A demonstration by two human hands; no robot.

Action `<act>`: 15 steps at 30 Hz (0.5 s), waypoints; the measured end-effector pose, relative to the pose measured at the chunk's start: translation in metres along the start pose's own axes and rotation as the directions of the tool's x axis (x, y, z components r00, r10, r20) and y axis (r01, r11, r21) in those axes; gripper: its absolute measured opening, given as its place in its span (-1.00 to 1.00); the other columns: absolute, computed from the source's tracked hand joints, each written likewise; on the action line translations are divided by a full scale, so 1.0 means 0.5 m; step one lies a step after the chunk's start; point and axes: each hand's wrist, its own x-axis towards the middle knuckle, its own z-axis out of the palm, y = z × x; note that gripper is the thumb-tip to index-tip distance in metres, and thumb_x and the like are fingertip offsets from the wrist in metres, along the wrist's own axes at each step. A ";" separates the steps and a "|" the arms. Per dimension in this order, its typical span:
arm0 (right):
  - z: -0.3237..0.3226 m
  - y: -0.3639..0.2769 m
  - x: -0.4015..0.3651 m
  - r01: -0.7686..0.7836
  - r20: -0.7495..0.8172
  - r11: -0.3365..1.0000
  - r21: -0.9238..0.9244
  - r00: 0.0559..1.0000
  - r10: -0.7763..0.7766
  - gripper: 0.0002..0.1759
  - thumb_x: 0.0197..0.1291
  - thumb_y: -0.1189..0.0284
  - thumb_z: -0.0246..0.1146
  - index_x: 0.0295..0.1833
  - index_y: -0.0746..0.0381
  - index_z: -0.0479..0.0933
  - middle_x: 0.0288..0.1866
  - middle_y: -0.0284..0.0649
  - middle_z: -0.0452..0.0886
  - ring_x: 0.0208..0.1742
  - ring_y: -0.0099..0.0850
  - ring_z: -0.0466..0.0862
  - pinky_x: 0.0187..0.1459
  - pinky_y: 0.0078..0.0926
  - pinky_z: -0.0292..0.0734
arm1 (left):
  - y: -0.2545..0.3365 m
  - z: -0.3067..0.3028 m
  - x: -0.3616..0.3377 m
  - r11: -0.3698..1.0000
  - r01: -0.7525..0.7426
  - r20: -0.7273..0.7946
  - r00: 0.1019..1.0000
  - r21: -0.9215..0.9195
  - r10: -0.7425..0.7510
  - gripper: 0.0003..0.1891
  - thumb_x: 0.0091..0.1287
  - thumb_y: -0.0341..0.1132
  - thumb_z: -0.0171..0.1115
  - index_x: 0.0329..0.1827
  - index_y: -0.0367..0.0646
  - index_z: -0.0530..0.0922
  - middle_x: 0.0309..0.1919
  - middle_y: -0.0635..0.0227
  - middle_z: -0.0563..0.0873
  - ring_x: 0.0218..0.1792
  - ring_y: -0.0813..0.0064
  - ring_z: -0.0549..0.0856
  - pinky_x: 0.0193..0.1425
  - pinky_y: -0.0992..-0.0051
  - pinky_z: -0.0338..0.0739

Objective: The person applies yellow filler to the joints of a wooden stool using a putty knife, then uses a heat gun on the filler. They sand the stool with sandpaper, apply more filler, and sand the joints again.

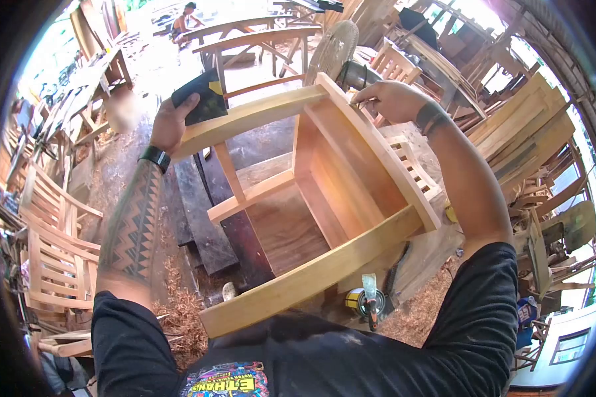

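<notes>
A light wooden furniture frame (311, 278) with an open box section lies in front of me on a dark work surface (212, 248). At its far left corner my left hand (172, 122) holds a dark sheet with a yellow patch (202, 98), thumb on top, against the frame's rail. My right hand (394, 100) is at the far right corner, fingers bent together over the edge of the top board; whatever is between them is too small to make out.
Near my body stand an open can (356, 301) and a putty knife (371, 304). A fan (333, 53) is beyond the frame. Slatted chairs (59, 264) stand at left, stacked boards (530, 132) at right, wood shavings (179, 317) below. A person (184, 23) sits far off.
</notes>
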 end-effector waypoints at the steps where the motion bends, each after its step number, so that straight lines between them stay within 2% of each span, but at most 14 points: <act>1: -0.002 -0.006 -0.008 -0.008 0.019 1.000 -0.016 1.000 0.008 -0.61 0.35 0.49 0.19 0.22 0.00 0.73 0.16 -0.08 0.75 0.17 -0.08 0.70 0.28 -0.22 0.54 | 0.001 0.000 -0.001 1.000 -0.008 -0.012 1.000 0.023 0.008 -0.67 0.53 -0.26 0.31 0.20 -0.30 0.67 0.03 0.37 0.81 0.01 0.56 0.74 0.23 0.47 0.59; 5: -0.005 -0.027 -0.055 -0.008 0.035 0.998 -0.060 0.999 0.010 -0.60 0.28 0.51 0.24 0.20 0.02 0.74 0.16 -0.07 0.75 0.17 -0.10 0.70 0.27 -0.23 0.55 | 0.020 0.004 -0.007 0.985 0.013 -0.031 0.999 0.173 -0.007 -0.67 0.52 -0.26 0.31 0.20 -0.29 0.67 0.02 0.37 0.81 0.00 0.57 0.74 0.20 0.47 0.61; 6: -0.008 -0.032 -0.070 -0.019 0.050 0.999 -0.037 0.999 0.020 -0.59 0.27 0.51 0.24 0.20 0.02 0.74 0.15 -0.07 0.75 0.17 -0.10 0.70 0.27 -0.23 0.55 | 0.016 0.004 -0.004 0.998 0.034 0.002 0.999 0.046 -0.034 -0.68 0.52 -0.26 0.32 0.19 -0.29 0.68 0.01 0.37 0.81 -0.03 0.57 0.74 0.18 0.47 0.61; 9: -0.014 -0.051 -0.118 -0.035 0.087 0.999 0.017 0.996 0.033 -0.59 0.26 0.52 0.24 0.20 0.03 0.74 0.13 -0.08 0.75 0.17 -0.10 0.70 0.27 -0.24 0.56 | 0.011 -0.006 -0.004 0.977 -0.006 -0.012 1.000 0.211 0.009 -0.68 0.52 -0.24 0.32 0.18 -0.29 0.68 0.00 0.38 0.81 -0.04 0.57 0.74 0.17 0.47 0.61; 10: -0.018 -0.056 -0.138 -0.029 0.091 0.999 0.023 0.995 0.027 -0.59 0.26 0.52 0.24 0.20 0.03 0.74 0.12 -0.08 0.76 0.17 -0.11 0.70 0.26 -0.24 0.56 | 0.003 -0.007 0.004 0.997 0.036 -0.002 0.999 0.062 -0.036 -0.66 0.52 -0.21 0.32 0.17 -0.29 0.68 -0.01 0.37 0.81 -0.03 0.57 0.73 0.18 0.47 0.59; 13: -0.014 -0.053 -0.191 0.017 0.074 0.999 0.043 0.997 -0.021 -0.60 0.26 0.52 0.23 0.18 0.06 0.74 0.10 -0.10 0.76 0.14 -0.12 0.72 0.26 -0.23 0.57 | 0.016 0.003 -0.011 0.984 0.015 -0.080 0.997 0.180 0.000 -0.64 0.51 -0.18 0.33 0.17 -0.29 0.68 0.00 0.38 0.81 -0.04 0.57 0.72 0.19 0.47 0.57; 14: -0.012 -0.056 -0.213 0.022 0.068 0.999 0.033 0.997 -0.024 -0.61 0.27 0.52 0.22 0.17 0.07 0.74 0.11 -0.10 0.76 0.14 -0.12 0.72 0.25 -0.23 0.57 | -0.027 -0.021 0.013 1.000 0.001 -0.042 0.999 0.031 0.001 -0.62 0.51 -0.17 0.33 0.18 -0.30 0.68 0.00 0.38 0.81 -0.03 0.56 0.71 0.20 0.47 0.55; 15: -0.015 -0.065 -0.234 0.026 0.062 0.999 0.021 0.998 -0.028 -0.61 0.27 0.52 0.22 0.17 0.07 0.74 0.11 -0.10 0.76 0.13 -0.12 0.72 0.25 -0.22 0.57 | -0.017 -0.014 0.009 0.994 -0.013 -0.051 0.999 0.111 0.019 -0.62 0.50 -0.17 0.34 0.18 -0.30 0.68 0.01 0.38 0.80 -0.01 0.56 0.70 0.22 0.46 0.54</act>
